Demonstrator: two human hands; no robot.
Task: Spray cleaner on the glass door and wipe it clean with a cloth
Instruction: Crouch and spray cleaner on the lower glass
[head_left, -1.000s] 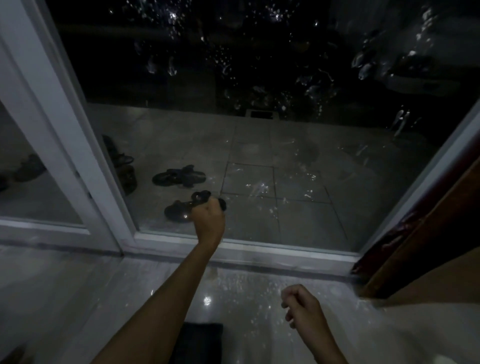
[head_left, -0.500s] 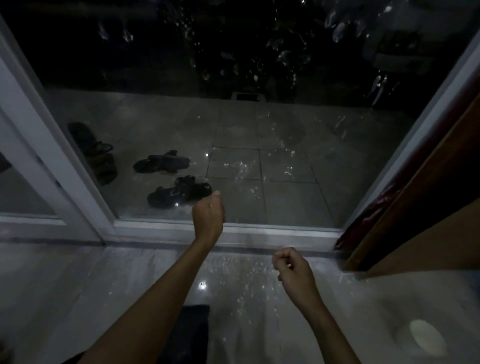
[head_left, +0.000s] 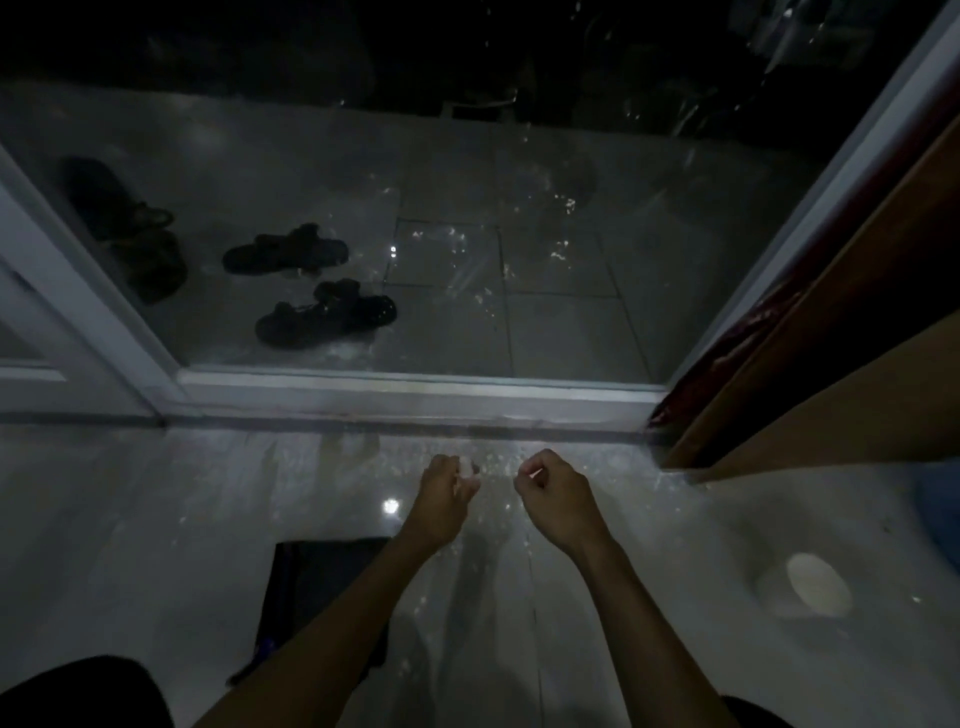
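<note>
Glass door beyond both hands: rigid, wet, slick, breakable, so wipe with flat pressure. Left hand pinches a small pale wad, likely the cloth. Right hand is curled and seems empty.

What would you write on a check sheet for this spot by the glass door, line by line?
Surface: glossy pale tiled floor, wet with droplets near the threshold.
Job's things: white-framed glass door, droplets and streaks on the pane; spray bottle nothing seen; cloth not made out.
Clutter: flat black rectangular mat on the floor beside the left forearm; dark strappy sandals outside, behind the glass.
Grippers: left hand curled, a small pale bit at its fingertips, too dim to name; right hand curled, nothing seen in it.
Cables: nothing seen.
Surroundings: brown wooden panel at right; darkness outside.
</note>
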